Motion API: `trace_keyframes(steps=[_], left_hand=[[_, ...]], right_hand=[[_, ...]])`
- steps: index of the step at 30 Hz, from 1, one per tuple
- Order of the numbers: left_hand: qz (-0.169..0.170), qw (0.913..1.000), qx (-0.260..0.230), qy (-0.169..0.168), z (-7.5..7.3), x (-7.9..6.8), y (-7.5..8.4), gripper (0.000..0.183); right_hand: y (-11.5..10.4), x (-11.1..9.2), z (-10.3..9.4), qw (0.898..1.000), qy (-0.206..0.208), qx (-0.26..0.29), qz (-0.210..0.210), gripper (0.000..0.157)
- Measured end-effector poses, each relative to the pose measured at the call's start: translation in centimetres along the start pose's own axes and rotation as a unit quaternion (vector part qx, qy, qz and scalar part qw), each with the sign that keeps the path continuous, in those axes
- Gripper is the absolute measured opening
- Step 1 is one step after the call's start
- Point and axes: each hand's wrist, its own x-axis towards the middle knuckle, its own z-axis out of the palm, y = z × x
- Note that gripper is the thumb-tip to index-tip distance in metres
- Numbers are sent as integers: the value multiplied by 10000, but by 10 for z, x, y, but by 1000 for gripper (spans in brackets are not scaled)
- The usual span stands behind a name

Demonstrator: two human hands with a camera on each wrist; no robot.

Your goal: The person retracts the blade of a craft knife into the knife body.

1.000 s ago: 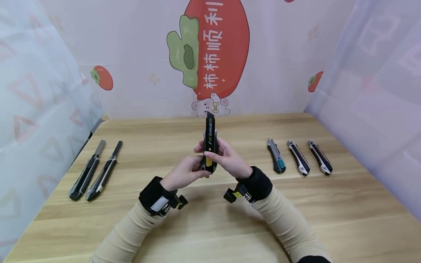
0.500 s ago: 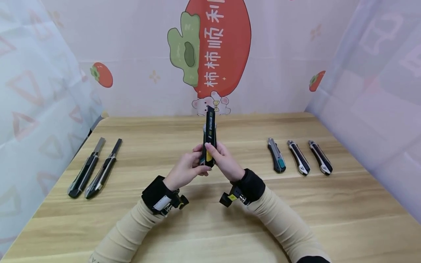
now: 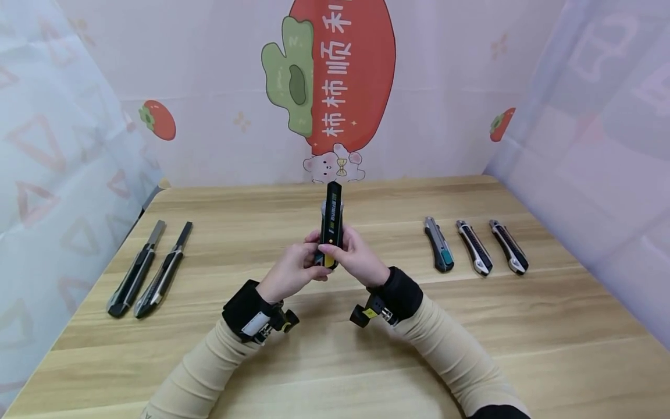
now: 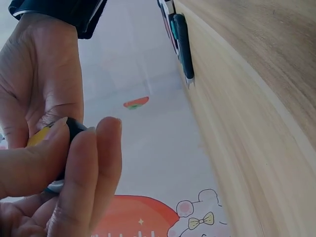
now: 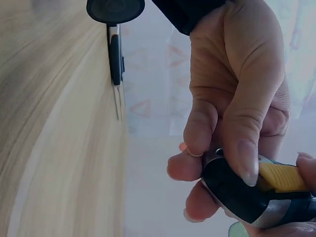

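Observation:
A black utility knife [image 3: 332, 209] with printed lettering and a yellow ridged part [image 5: 284, 177] stands upright between both hands, above the table. My left hand [image 3: 290, 270] pinches its lower end, thumb in front and fingers behind. My right hand [image 3: 361, 259] grips it from the other side, the thumb lying across its front just above the yellow part. In the left wrist view, fingers [image 4: 81, 173] cover most of the knife. A lighter grey edge shows behind the black front. No bare blade shows at its top.
On the wooden table [image 3: 335, 361], a knife [image 3: 136, 270] and another knife [image 3: 163, 270] lie at left with blades extended. At right lie a grey knife with a teal slider [image 3: 438, 244], a black-and-white knife [image 3: 474, 248] and a similar knife [image 3: 509, 248]. Printed cloth [image 3: 209, 70] stands behind.
The slanted dark tip seen earlier at the knife's top no longer shows. My right thumb rises along its front, then slides back down. Table knives stay put.

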Motion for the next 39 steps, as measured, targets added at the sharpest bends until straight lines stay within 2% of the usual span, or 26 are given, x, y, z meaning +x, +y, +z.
trace_keyframes(steps=[2,8,11,15,17,19,22,24,27,30,35,39], left_hand=[[-6,9999,90,71,1,-1,1,29],[84,9978,610,236,1,0,5,30],[8,9985,520,192,1,0,6,31],[-113,9998,80,144,2,2,4,32],[-131,9998,-84,149,3,3,4,31],[-146,9996,-131,200,4,4,3,30],[-86,9985,388,386,6,3,3,23],[33,9947,919,466,9,3,2,19],[288,9836,1714,478,13,2,1,17],[422,9759,2096,440,18,2,1,17],[296,9580,2809,502,25,2,2,20],[409,9407,3324,541,29,3,2,26]], right_hand=[[-1,-1,0,9999,-29,-122,-12,35],[-4,-1,0,9997,-122,-212,-5,48],[-5,0,-1,9998,-134,-148,13,43],[-6,3,-5,9998,-46,-181,-20,41],[-8,3,-7,9985,249,-480,-49,45],[-11,3,-10,9931,625,-989,-66,52],[-16,2,-13,9750,1097,-1933,-25,55],[-18,2,-15,9629,1200,-2415,66,57],[-17,3,-17,9506,1162,-2847,429,60],[-13,3,-20,9409,1120,-3069,896,62],[-10,3,-22,9336,1110,-3205,1153,59],[-10,2,-23,9326,1096,-3232,1171,58]])
